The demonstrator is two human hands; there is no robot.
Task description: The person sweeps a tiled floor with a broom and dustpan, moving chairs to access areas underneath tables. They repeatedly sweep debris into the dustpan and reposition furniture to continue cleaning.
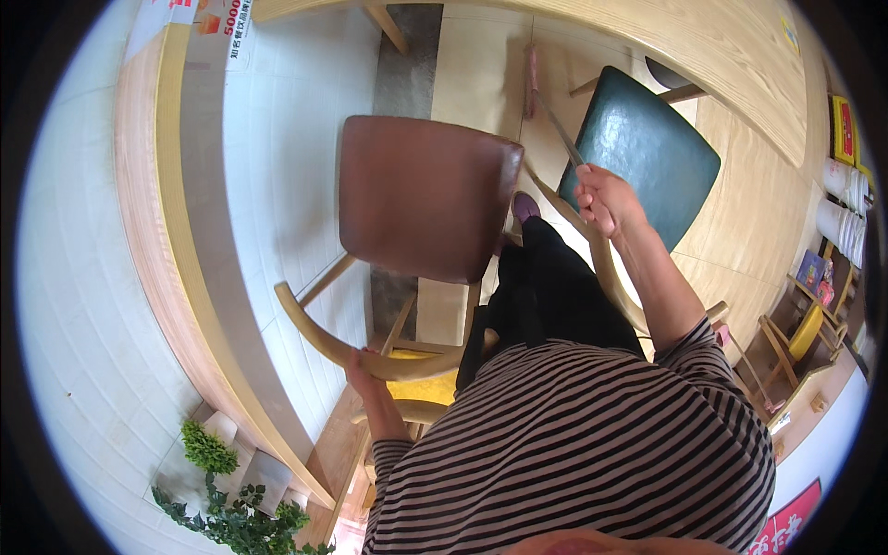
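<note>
My right hand (605, 200) is closed around the thin handle (560, 130) of a mop. The mop's narrow pink head (531, 82) rests on the tiled floor beyond the chairs. My left hand (365, 371) grips the curved wooden backrest (316, 338) of a chair whose brown padded seat (427, 198) lies in front of me to the left. To the right, below my right hand and forearm, stands a second chair with a dark green seat (645, 156) and a curved wooden back (602, 260). Part of the handle is hidden by my hand.
A wooden tabletop (728, 55) spans the far side. A white tiled wall (298, 180) with a wooden ledge (182, 229) runs along the left. Behind the brown chair is a yellow seat (420, 378). Green plants (229, 510) stand at lower left, stacked white cups (841, 222) at far right.
</note>
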